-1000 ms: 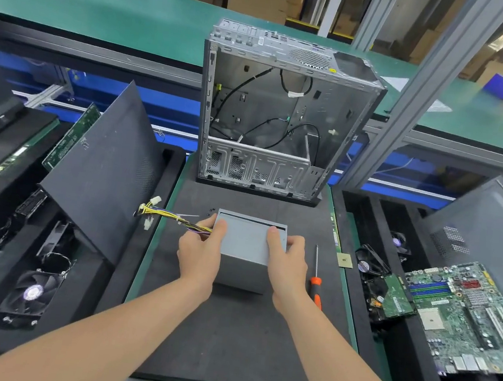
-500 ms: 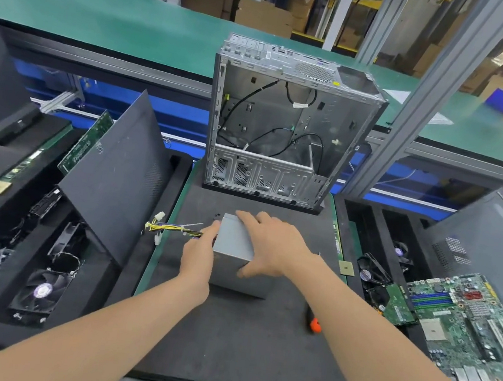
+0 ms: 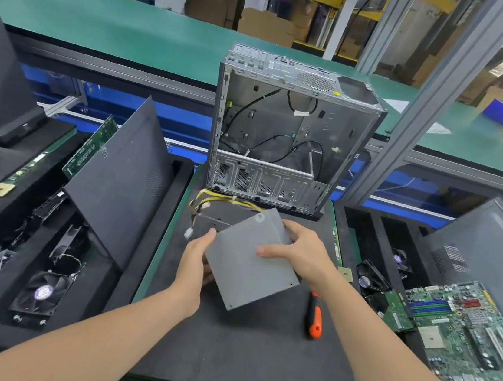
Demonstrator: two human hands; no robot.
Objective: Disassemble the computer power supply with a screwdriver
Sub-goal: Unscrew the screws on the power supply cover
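Fingers (image 3: 297, 230) of the right hand (image 3: 305, 254) curl round the far-right edge of the power supply (image 3: 246, 272), thumb on its top face; left hand (image 3: 195, 262) grips the near-left edge, fingers underneath, hidden. It sits tilted between both hands over the mat (image 3: 239, 356), screwdriver (image 3: 314, 316) just right of it. Judged: stiff metal shell, heavy, smooth; best held by opposite edges, clear of the cables (image 3: 226, 201).

The power supply (image 3: 250, 266) sits between my left hand (image 3: 193, 265) and my right hand (image 3: 302, 253), above the mat (image 3: 239, 353). The screwdriver (image 3: 314, 316) lies on the mat, just to the right. The case (image 3: 282, 137) stands behind.
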